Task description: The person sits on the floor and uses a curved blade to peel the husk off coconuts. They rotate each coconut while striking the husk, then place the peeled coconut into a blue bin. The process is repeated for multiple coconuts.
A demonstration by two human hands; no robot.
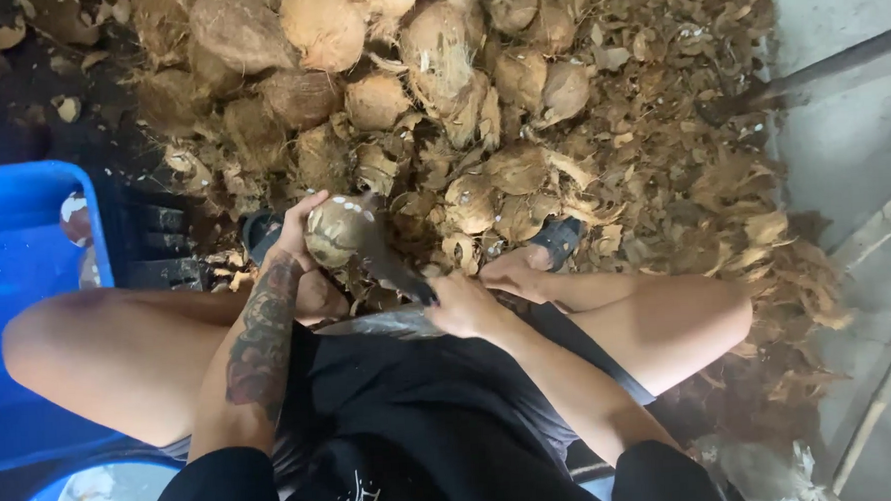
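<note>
My left hand [295,235] grips a round, partly peeled coconut [333,231] held above my knees. My right hand [465,305] is closed around the handle of a dark-bladed knife [391,271], whose blade rests against the coconut's right side. I am seated, with bare legs spread and dark sandals [557,238] on both feet among the husk scraps.
A heap of brown coconuts [377,53] and husk scraps [662,161] fills the ground ahead. A blue tub [24,239] stands at my left, and a blue basin with white pieces [96,496] sits at the lower left. A concrete edge and poles [867,262] run along the right.
</note>
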